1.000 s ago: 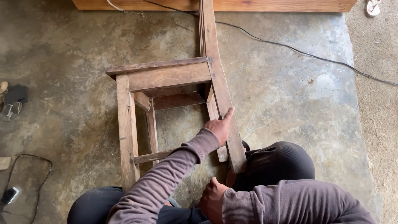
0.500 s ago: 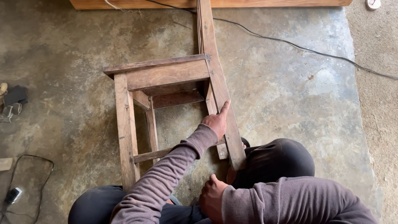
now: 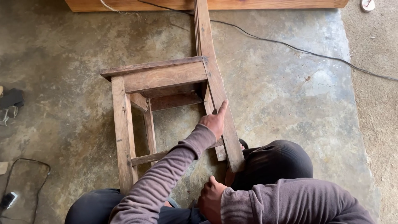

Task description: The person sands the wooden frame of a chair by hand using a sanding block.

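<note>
The left hand [image 3: 214, 121] has slid slightly up the chair [image 3: 166, 79] leg, forefinger out, holding nothing; right hand [image 3: 211, 199] loosely curled, seemingly empty.

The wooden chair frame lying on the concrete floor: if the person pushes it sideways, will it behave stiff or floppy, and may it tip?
The wooden chair frame probably moves as one stiff piece, since its rails join the legs. It lies on its side on the concrete floor, so it likely scrapes rather than rolls. The left hand on the long back leg may steady it.

Chair frame [image 3: 166, 79]: weathered brown wood, streaky grain. Floor [image 3: 290, 91]: mottled grey-tan concrete, darker blotches. Sleeves [image 3: 166, 182]: dull mauve-grey, ribbed cuffs. Trousers [image 3: 277, 161]: black. Cable [image 3: 290, 45]: black. Plank [image 3: 248, 4]: orange-brown.
</note>
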